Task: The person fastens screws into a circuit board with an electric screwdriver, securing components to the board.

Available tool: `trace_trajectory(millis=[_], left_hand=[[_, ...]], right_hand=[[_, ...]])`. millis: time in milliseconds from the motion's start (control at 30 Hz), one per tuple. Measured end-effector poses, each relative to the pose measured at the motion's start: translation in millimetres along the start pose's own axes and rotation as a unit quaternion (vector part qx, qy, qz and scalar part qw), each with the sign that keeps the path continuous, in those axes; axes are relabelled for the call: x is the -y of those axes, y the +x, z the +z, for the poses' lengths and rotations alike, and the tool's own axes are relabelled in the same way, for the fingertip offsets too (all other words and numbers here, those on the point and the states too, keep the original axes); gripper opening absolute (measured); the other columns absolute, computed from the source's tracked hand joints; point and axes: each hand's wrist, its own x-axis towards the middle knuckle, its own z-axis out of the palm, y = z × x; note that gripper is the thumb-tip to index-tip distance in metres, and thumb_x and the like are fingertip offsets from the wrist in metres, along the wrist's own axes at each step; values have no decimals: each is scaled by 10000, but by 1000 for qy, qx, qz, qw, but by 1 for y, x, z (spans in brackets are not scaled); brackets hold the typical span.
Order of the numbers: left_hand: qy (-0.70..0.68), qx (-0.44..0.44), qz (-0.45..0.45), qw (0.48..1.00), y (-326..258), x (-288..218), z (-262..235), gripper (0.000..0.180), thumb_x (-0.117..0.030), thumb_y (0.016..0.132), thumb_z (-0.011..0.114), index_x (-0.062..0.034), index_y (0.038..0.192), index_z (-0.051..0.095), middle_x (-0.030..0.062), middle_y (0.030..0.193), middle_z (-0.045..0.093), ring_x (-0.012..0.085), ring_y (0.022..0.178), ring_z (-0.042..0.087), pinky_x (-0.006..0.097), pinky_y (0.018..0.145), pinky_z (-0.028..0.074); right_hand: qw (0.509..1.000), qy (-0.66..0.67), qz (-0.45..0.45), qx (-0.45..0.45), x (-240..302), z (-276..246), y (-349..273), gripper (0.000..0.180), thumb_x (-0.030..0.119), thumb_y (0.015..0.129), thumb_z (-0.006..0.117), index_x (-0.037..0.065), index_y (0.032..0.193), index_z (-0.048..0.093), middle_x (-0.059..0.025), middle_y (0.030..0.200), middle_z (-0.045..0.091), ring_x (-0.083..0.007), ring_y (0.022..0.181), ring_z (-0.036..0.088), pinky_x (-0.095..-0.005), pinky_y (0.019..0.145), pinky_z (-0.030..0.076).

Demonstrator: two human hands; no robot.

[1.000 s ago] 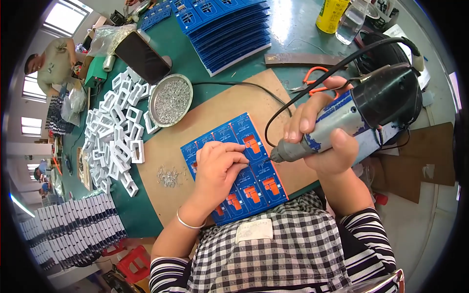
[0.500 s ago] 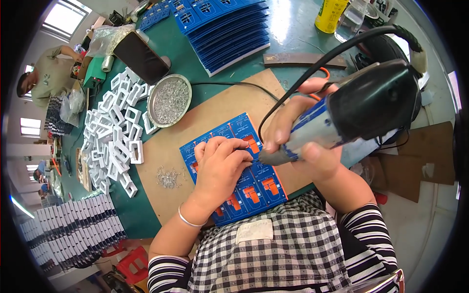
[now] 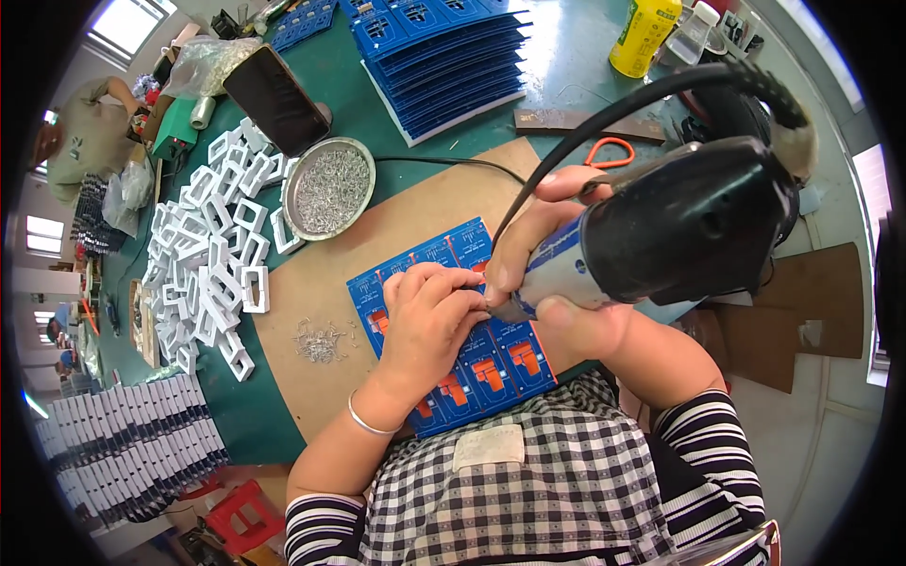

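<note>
A green bench (image 3: 311, 85) carries a tan board (image 3: 311, 302), and on it, at the near edge, lies a blue circuit panel (image 3: 491, 363) with orange parts. The right hand (image 3: 543, 274) is wrapped around a black electric screwdriver (image 3: 679, 231), its tip down at the panel. The left hand (image 3: 429, 316) rests on the panel, fingertips pressed together beside the tip. Loose screws (image 3: 321, 341) lie left of the panel.
</note>
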Motion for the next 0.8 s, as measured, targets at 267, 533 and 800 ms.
trace_trajectory(millis=[267,533,800], left_hand=[[-101,22,-51,993,-10,3,-6,301,-72,660,708,-104,945,618,8,1031,616,228,990,536,384,836,361],[59,-114,-89,988,-28,43,-100,236,-41,754,674,-53,986,631,93,982,634,262,972,556,374,844,428],[108,-21,-251,962,-105,69,-108,190,-39,729,689,-47,914,650,83,847,594,274,837,531,357,762,432]], right_hand=[[998,-55,30,8,6,21,5,605,-44,658,693,36,1168,377,-100,799,613,-156,721,606,-267,674,485],[990,-125,64,12,-3,27,9,542,-23,669,632,25,1143,373,-62,769,563,-118,677,566,-251,628,465],[992,73,103,-26,-14,9,18,594,157,722,655,60,1210,331,-168,850,590,-191,655,598,-301,620,494]])
